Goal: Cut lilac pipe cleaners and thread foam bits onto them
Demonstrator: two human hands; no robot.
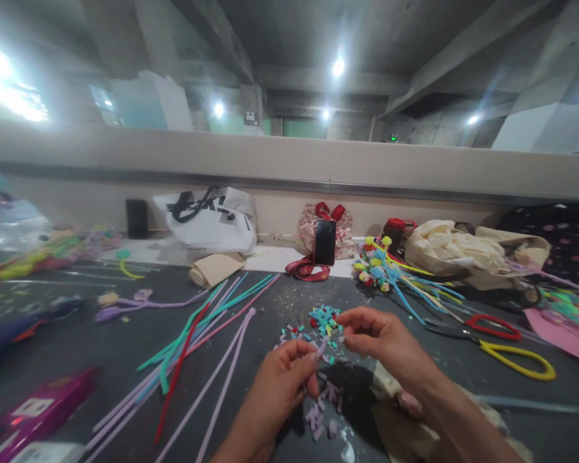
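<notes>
Left hand [284, 376] fingers pinching lilac piece [321, 349], right hand [379, 334] beside

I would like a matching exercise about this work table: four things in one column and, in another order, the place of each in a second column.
Things:
1. phone
2. scissors
3. white bag
4. lilac piece

Places:
A. far left of the back wall, lying slumped
B. pinched in the fingers of the left hand
C. propped upright against a red pouch
D. flat on the table, beyond the right hand

Pairs: 1-C, 2-D, 3-A, 4-B
</notes>
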